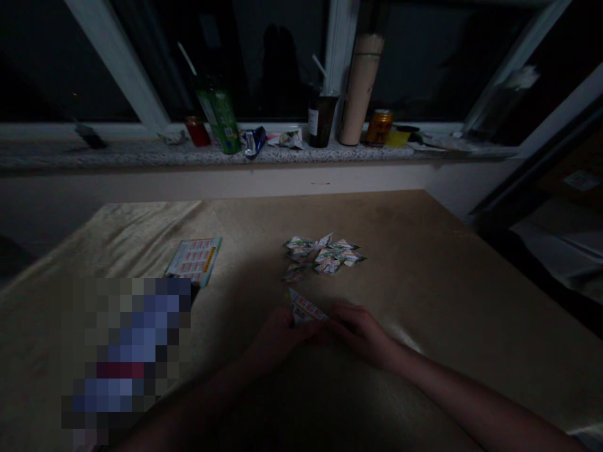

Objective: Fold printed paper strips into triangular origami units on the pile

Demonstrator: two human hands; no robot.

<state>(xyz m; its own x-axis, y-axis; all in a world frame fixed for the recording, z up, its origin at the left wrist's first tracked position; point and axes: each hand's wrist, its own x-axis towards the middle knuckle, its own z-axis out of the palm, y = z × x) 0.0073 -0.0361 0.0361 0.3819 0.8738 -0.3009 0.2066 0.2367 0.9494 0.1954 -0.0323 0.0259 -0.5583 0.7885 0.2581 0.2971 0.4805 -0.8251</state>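
Note:
A printed piece of paper point(306, 311), folded to a triangle with its point toward the window, is held just above the table between my two hands. My left hand point(279, 329) grips its left side, the thumb lying along the near edge. At its right corner, the fingers of my right hand point(355, 323) are closed on the paper. Just beyond my hands lies a cluster of small folded paper pieces point(327, 257), printed in the same way. Dim light hides the fingertips in part.
Left on the table point(424, 276) lies a flat stack of printed sheets point(198, 254), partly behind a blurred-out blue item point(141, 333). The windowsill point(282, 156) holds a green bottle point(223, 122), a dark cup point(321, 122), a tall tumbler point(360, 91) and an orange can point(379, 127).

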